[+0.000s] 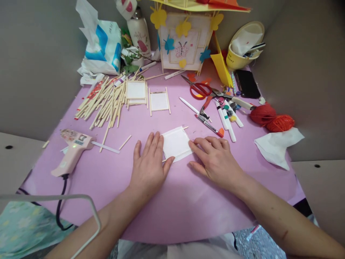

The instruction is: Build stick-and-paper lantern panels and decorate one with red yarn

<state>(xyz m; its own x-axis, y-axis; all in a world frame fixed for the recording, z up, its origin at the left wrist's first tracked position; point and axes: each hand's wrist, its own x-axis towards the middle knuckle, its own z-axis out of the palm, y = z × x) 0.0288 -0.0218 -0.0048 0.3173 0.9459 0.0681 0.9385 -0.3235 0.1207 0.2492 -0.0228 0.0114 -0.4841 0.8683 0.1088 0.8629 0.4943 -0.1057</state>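
A small stick frame covered with white paper (176,143) lies flat on the pink tabletop (172,198) between my hands. My left hand (151,158) rests flat along its left side, fingers stretched out and the thumb at its lower left corner. At the right edge, the index fingertip of my right hand (212,154) touches the paper; its fingers are bent but apart, and the thumb lies near the table. A stick end pokes out at the frame's upper right corner. Two similar finished-looking frames, one a white panel with sticks (159,101), stand farther back.
A pink glue gun (72,153) lies at the left, its cord trailing forward. Behind it is a pile of wooden sticks (110,97). Red-handled scissors (201,90), pens and red yarn balls (263,114) occupy the right. A decorated paper house (185,43) stands at the back.
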